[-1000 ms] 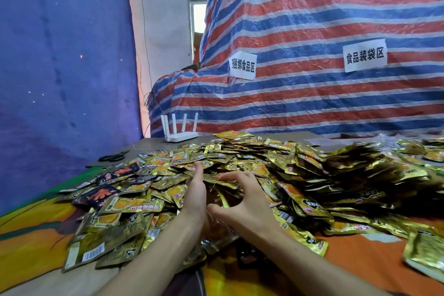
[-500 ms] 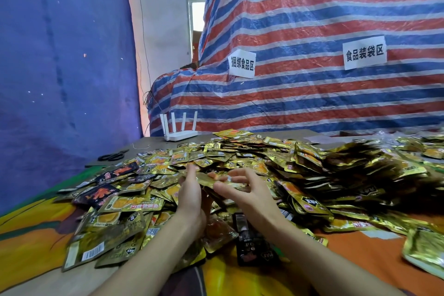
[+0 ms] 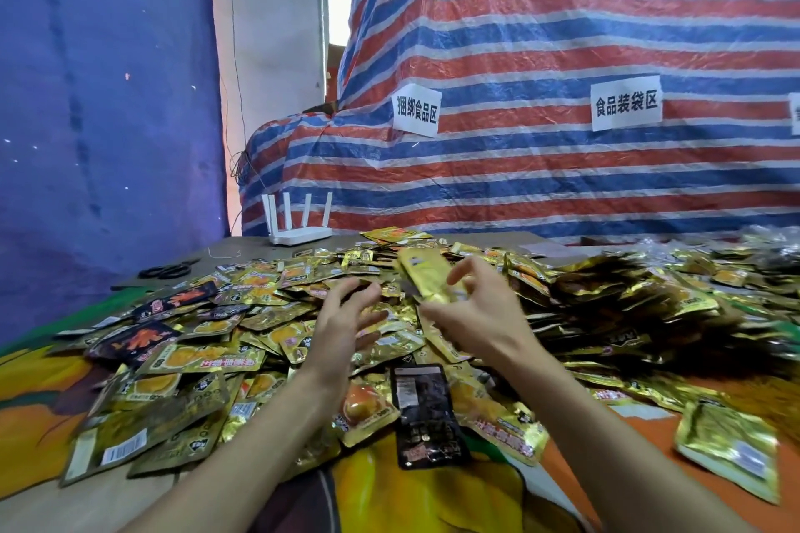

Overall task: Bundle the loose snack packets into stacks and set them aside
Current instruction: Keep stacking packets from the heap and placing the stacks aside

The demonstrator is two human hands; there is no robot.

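Tablecloth (image 3: 30,424) with an orange and yellow print covers the near table edge, and both forearms reach in over it. Black packet (image 3: 428,415) lies flat, printed back up, between the two wrists, resting on gold ones. Snack packets (image 3: 208,359), mostly gold with a few black-and-red ones at left, sprawl loose across the table from side to side, heaped higher on the right. Left hand (image 3: 342,320) hovers low over the pile with fingers spread and fairly straight, gripping nothing; the blur hides whether the fingertips touch the packets. Right hand (image 3: 476,316) sits just beside it, slightly higher, thumb and curled fingers pinching the lower end of a gold packet (image 3: 426,273) that stands tilted above the pile, its top leaning left. Further back, black scissors (image 3: 169,270) lie on bare grey tabletop at far left. White router (image 3: 298,225), four antennas up, stands at the back edge. Behind it hangs a striped tarp (image 3: 519,169) in red, blue and white, carrying two paper labels (image 3: 626,107) with Chinese characters. Blue tarp (image 3: 108,100) covers the left wall.
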